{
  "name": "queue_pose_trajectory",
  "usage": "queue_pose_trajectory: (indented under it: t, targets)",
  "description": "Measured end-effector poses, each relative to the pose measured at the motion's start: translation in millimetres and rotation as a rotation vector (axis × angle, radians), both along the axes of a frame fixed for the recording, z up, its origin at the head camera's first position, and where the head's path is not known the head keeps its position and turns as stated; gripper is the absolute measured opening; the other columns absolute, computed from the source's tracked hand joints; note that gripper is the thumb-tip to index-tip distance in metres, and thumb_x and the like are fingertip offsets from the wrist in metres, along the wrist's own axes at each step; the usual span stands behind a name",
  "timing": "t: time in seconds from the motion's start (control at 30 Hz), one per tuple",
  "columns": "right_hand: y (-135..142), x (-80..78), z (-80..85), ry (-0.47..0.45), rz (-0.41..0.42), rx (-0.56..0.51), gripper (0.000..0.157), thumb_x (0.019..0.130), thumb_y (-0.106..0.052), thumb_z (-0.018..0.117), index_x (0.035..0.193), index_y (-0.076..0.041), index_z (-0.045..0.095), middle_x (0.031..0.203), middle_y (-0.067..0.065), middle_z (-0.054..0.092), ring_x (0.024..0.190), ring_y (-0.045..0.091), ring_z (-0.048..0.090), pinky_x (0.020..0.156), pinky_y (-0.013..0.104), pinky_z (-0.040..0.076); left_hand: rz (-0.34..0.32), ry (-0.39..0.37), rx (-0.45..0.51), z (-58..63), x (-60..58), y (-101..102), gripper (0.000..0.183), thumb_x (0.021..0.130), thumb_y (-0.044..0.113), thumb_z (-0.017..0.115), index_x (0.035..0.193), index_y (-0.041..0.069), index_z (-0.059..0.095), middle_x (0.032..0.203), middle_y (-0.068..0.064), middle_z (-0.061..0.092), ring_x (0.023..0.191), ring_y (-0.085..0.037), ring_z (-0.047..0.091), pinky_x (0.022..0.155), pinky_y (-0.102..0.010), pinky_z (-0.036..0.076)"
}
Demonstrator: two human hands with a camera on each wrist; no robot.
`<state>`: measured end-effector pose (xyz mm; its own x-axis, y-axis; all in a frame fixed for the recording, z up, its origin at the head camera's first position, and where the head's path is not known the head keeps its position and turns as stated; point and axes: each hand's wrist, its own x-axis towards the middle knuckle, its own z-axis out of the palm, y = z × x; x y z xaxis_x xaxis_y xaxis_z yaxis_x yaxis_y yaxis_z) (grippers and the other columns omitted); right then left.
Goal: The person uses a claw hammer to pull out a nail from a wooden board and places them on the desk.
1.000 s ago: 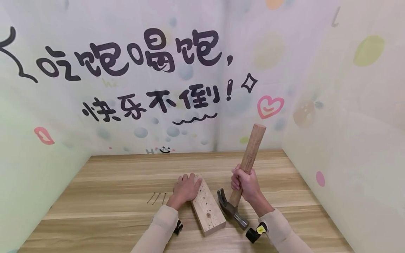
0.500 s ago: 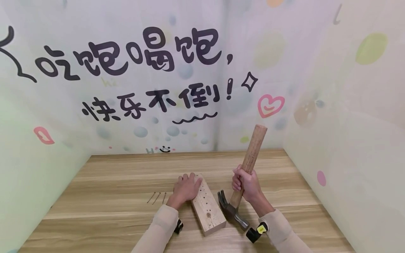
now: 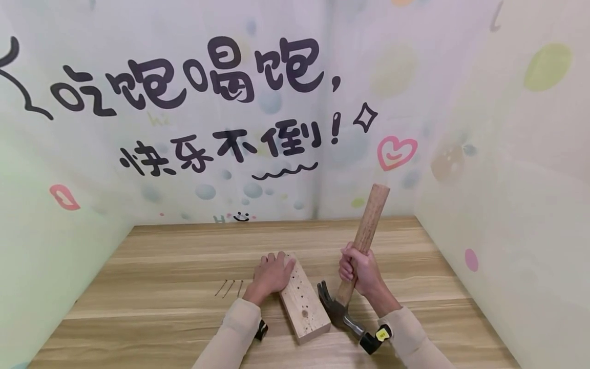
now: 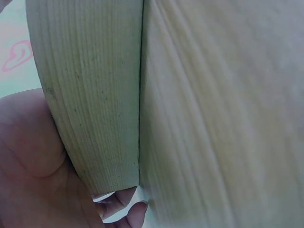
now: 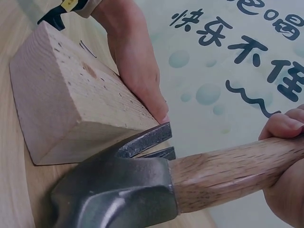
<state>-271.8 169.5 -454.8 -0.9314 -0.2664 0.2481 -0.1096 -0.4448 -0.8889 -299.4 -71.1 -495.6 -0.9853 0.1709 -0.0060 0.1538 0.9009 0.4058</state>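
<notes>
A pale wooden block (image 3: 305, 307) with several dark holes in its top lies on the table. My left hand (image 3: 272, 277) holds its far end, thumb on the top face and fingers bent around the end. In the left wrist view, the palm (image 4: 28, 152) lies along the block's side (image 4: 95, 95). To the right, my right hand (image 3: 361, 269) grips the wooden handle of a claw hammer (image 3: 369, 220). The handle points up and the metal head (image 5: 118, 190) hangs low, claw towards the block. The wrist camera partly hides the striking end in the head view.
Three thin nails (image 3: 232, 288) lie on the wood-grain table (image 3: 138, 287) left of my left hand. A printed wall (image 3: 193, 195) rises behind the table, and side walls stand at left and right (image 3: 516, 215).
The hammer and my right hand have sunk slightly, and the striking end has slipped behind the wrist camera. My left hand and the block stay in place.
</notes>
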Motion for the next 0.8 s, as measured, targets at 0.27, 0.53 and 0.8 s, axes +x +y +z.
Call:
queue_pose_trajectory:
  t: [0.27, 0.53, 0.8]
  targets:
    - [6, -7.2, -3.4, -0.033, 0.063, -0.039, 0.034, 0.099, -0.003, 0.035, 0.069, -0.012, 0.045, 0.052, -0.005, 0.037, 0.042, 0.007, 0.035, 0.042, 0.020, 0.033, 0.001, 0.003, -0.005, 1.6, -0.7, 0, 0.056, 0.106, 0.046, 0.033, 0.139, 0.003, 0.048, 0.130, -0.026, 0.050, 0.114, -0.042, 0.047, 0.089, -0.060, 0.042]
    - [14, -13.8, -7.1, -0.062, 0.148, -0.094, 0.040, 0.109, -0.027, 0.018, 0.088, -0.014, 0.049, 0.058, -0.004, 0.041, 0.048, 0.009, 0.042, 0.048, 0.023, 0.041, 0.003, 0.001, -0.001, 1.9, -0.4, 0, 0.055, 0.106, 0.045, 0.034, 0.139, 0.003, 0.048, 0.128, -0.026, 0.051, 0.113, -0.041, 0.048, 0.089, -0.060, 0.043]
    - [20, -20.5, -13.5, -0.088, 0.174, -0.201, 0.052, 0.104, -0.060, 0.013, 0.102, -0.013, 0.035, 0.064, 0.001, 0.050, 0.055, 0.015, 0.046, 0.054, 0.029, 0.042, 0.002, -0.006, -0.003, 0.1, -0.1, 0, 0.056, 0.106, 0.046, 0.034, 0.139, 0.003, 0.048, 0.128, -0.025, 0.051, 0.112, -0.040, 0.048, 0.089, -0.058, 0.043]
